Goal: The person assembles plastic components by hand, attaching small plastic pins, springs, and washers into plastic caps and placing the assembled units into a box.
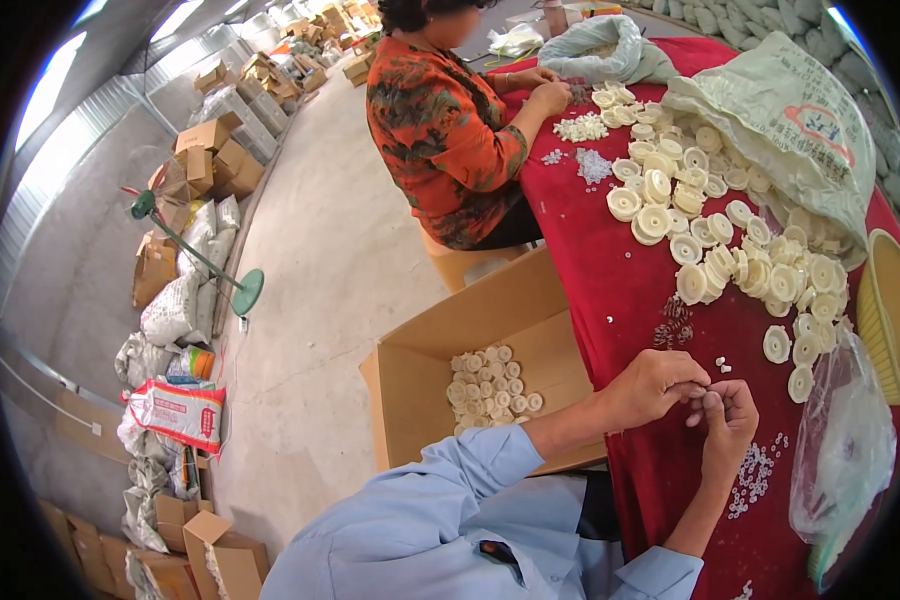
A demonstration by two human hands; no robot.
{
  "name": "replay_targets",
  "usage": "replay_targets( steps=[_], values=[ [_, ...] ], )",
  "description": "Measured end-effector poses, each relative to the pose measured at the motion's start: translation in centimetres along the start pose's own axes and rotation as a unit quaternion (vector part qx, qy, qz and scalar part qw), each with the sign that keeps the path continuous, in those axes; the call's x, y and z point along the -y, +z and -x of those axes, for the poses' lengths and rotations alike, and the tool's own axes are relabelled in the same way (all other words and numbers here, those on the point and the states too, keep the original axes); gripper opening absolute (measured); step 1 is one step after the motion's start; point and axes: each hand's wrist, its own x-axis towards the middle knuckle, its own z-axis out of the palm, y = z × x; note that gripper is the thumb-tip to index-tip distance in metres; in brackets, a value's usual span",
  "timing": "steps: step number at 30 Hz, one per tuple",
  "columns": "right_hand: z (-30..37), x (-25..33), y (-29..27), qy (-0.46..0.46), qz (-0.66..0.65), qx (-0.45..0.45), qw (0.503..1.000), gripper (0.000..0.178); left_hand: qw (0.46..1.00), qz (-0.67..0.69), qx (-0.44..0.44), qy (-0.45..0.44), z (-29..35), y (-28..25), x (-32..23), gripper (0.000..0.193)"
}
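Over the red cloth, my left hand (657,384) and my right hand (730,418) meet fingertip to fingertip. Both are closed in a pinch; whatever sits between the fingers is too small to make out. Just beyond them lie a few tiny white plastic pieces (723,365). A cluster of dark coil springs (673,325) rests past my left hand. Small translucent washers (754,478) are scattered to the right of my right wrist. Farther off, a large heap of cream round plastic parts (722,262) spreads across the table, several lying near my hands.
An open cardboard box (410,385) holding cream round parts (487,385) stands left of the red-covered table (600,280). A clear plastic bag (842,450), a yellow basket (885,320) and a woven sack (785,110) line the right. A co-worker (445,140) sits at the far left side.
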Motion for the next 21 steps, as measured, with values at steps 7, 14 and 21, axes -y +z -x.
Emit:
replay_targets(
  steps=[7, 14, 21],
  values=[
    [0.1, -0.1, -0.1, -0.024, 0.039, -0.015, 0.999, 0.009, 0.987, 0.027, 0.049, -0.150, -0.1, -0.2, -1.4, 0.012],
    [0.6, -0.1, 0.9, -0.050, 0.067, -0.032, 0.996, 0.005, 0.987, 0.003, 0.019, -0.161, 0.4, 0.2, -0.4, 0.029],
    [0.5, 0.0, 0.8, -0.045, 0.084, -0.056, 0.994, 0.011, 0.992, 0.007, 0.015, -0.124, 0.0, 0.4, -0.7, 0.009]
  ],
)
